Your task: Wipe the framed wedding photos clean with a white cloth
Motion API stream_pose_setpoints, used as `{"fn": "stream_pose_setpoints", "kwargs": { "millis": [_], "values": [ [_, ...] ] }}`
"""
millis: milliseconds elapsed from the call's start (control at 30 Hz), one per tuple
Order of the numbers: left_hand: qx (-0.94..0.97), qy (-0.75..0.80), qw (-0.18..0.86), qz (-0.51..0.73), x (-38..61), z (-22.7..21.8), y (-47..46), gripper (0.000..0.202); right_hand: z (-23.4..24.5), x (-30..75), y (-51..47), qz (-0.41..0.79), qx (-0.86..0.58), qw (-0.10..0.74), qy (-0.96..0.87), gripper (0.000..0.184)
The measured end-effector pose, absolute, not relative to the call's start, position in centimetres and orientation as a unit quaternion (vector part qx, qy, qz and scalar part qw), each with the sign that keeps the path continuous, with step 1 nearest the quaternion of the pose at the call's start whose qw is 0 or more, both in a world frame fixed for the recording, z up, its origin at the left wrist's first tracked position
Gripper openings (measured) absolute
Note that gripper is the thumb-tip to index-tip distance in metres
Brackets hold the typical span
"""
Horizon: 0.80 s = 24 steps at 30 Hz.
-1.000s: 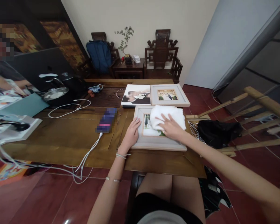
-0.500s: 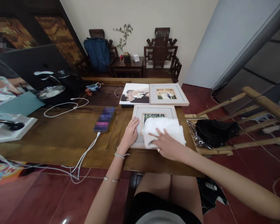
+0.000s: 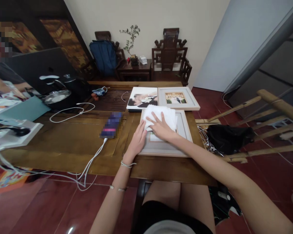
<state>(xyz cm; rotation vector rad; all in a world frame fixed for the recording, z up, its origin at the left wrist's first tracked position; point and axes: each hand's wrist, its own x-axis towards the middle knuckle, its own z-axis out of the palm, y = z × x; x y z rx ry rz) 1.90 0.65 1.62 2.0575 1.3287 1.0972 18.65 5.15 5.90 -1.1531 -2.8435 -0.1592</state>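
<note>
On the table lies a light wooden picture frame (image 3: 189, 143) with a grey mat, its photo mostly covered. My left hand (image 3: 137, 138) rests along the frame's left edge, fingers stretched out and pressed to it. With fingers spread, my right hand (image 3: 161, 126) lies flat on a folded white cloth (image 3: 170, 114), pressing it against the upper left of the frame. Just behind are a second picture frame (image 3: 195, 103) and a white-edged photo album or print (image 3: 132, 97), which touch side by side.
A phone (image 3: 110, 126) with a white cable lies left on the wooden table (image 3: 75, 143). Further left are a power strip (image 3: 34, 131), a teal box (image 3: 36, 109), a kettle (image 3: 75, 87) and a laptop (image 3: 46, 68). A person sits behind it. A bamboo rack (image 3: 236, 105) stands right.
My right hand has slid the white cloth up and left across the frame, uncovering its right and lower parts. The left hand stays at the left edge.
</note>
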Motion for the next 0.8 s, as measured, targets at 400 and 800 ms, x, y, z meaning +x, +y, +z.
{"fn": "stream_pose_setpoints", "kwargs": {
  "millis": [400,800],
  "values": [
    [0.771,0.453,0.190,0.405,1.7,0.3,1.1,0.047,8.1,26.4,8.9,-0.129,-0.464,-0.019,-0.876,0.038],
    [0.759,0.455,0.182,0.429,1.9,-0.1,1.4,0.049,10.5,29.1,-6.3,0.111,-0.401,-0.032,-0.909,0.038]
  ]
}}
